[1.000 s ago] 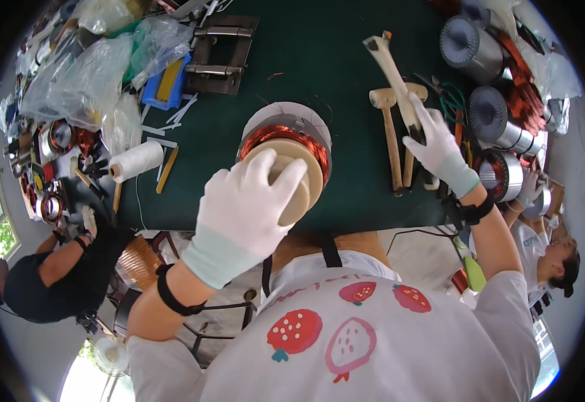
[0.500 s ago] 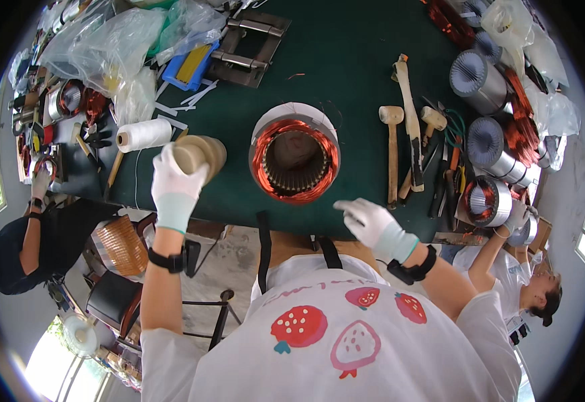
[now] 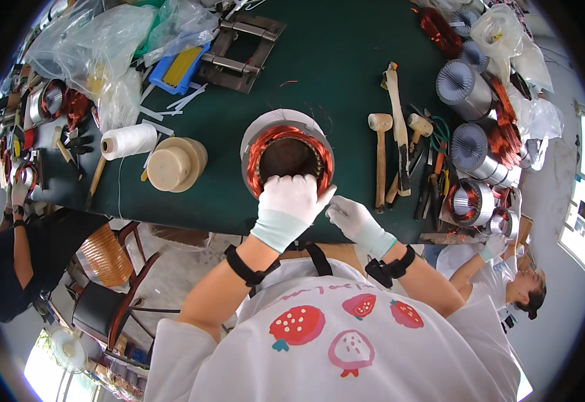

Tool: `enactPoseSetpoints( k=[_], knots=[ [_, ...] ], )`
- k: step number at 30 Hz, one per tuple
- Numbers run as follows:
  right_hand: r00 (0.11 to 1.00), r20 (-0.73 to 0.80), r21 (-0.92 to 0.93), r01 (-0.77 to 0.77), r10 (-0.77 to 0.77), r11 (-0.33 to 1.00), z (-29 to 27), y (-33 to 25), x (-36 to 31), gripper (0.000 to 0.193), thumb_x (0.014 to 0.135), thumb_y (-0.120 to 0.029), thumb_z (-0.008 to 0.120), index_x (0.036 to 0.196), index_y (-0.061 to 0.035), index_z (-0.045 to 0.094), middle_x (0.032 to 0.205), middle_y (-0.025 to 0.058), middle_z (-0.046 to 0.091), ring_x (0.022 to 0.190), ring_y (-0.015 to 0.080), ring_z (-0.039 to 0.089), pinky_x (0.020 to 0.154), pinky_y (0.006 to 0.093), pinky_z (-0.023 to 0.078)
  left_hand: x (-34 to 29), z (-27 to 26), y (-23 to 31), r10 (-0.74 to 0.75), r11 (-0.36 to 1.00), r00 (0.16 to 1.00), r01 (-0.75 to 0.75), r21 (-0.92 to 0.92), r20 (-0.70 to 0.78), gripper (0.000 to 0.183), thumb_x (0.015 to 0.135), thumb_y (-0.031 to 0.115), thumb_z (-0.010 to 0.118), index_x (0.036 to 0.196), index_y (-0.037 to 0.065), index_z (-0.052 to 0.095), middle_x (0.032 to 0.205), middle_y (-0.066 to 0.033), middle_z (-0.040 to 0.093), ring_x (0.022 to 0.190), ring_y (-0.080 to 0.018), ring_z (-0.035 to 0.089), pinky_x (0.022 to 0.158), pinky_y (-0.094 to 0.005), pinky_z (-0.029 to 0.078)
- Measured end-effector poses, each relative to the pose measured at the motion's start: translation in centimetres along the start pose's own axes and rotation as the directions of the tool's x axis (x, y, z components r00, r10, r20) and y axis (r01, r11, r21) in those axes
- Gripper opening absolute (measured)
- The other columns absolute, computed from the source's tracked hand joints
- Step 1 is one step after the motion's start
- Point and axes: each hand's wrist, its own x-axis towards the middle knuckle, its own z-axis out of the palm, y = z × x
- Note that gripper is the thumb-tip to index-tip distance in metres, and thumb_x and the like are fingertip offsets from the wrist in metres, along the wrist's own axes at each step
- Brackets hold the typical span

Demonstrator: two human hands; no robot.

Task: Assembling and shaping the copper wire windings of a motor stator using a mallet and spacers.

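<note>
Resting at the near table [image 3: 171, 201] edge, the stator [image 3: 287, 155] is gripped on its near rim by the left hand [image 3: 291, 201], right hand [image 3: 350, 216] loosely curled beside; judged heavy, rigid, windings scratch-prone.

Green-topped bench [image 3: 346, 60], wooden chair [image 3: 114, 268] below, grey concrete floor [image 3: 185, 268], bright daylight
</note>
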Motion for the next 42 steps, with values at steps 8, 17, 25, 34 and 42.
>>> enactPoseSetpoints(
  k=[8,17,25,34,42],
  knots=[
    [0.947,-0.015,0.839,-0.162,0.319,0.52,3.6,-1.9,5.8,0.053,0.105,-0.043,0.048,0.143,-0.0051,0.049,0.105,0.0075,0.064,0.087,0.0178,0.063,0.078,0.0319,0.053,6.2,-5.5,-6.0,-0.013,0.981,0.981,0.05,-0.186,0.194,0.029,0.085,0.034,0.074,0.079,0.006,0.07,0.061,-0.0131,0.061,0.057,-0.0318,0.064,0.054,-0.0403,0.053],
    [0.999,0.05,0.915,-0.046,-0.002,-0.401,2.6,-9.4,8.6,0.058,0.105,-0.053,0.041,0.147,-0.0127,0.047,0.152,0.0091,0.049,0.138,0.0313,0.048,0.115,0.0494,0.04,7.0,-6.4,-8.0,0.227,0.97,0.974,-0.228,-0.088,-0.022,0.015,0.083,0.017,0.071,0.097,0.009,0.071,0.071,-0.012,0.061,0.064,-0.0291,0.066,0.058,-0.0407,0.053],
    [0.77,-0.354,0.903,0.133,0.531,0.408,-3.0,-15.2,0.0,0.04,0.103,-0.042,0.057,0.109,-0.0034,0.068,0.082,-0.0027,0.064,0.059,0.0061,0.054,0.055,0.02,0.044,3.7,-8.9,-4.7,-0.44,0.217,0.674,0.721,-0.658,0.593,0.033,0.096,0.028,0.065,0.092,-0.004,0.069,0.066,-0.0048,0.06,0.065,-0.0076,0.054,0.063,-0.0283,0.048],
    [0.875,-0.444,-0.487,-0.057,-0.192,0.871,-0.6,-16.5,4.1,0.05,0.089,-0.052,0.065,0.08,-0.0024,0.062,0.071,0.0176,0.067,0.065,0.0361,0.068,0.061,0.0457,0.054,-3.8,2.7,-11.5,-0.125,0.056,0.68,0.732,-0.679,0.722,0.041,0.102,0.03,0.05,0.122,-0.005,0.059,0.107,-0.0147,0.069,0.097,-0.0246,0.068,0.091,-0.035,0.052],
    [0.793,-0.347,-0.646,0.185,-0.501,0.74,3.2,-14.8,4.9,0.038,0.083,-0.036,0.075,0.102,-0.0033,0.069,0.08,0.0107,0.069,0.072,0.026,0.067,0.07,0.0391,0.054,-3.7,-2.7,-12.8,-0.279,0.294,0.698,0.716,-0.634,0.659,0.063,0.092,0.021,0.066,0.146,-0.001,0.044,0.124,-0.0184,0.066,0.109,-0.0265,0.066,0.098,-0.0346,0.05]
  ],
)
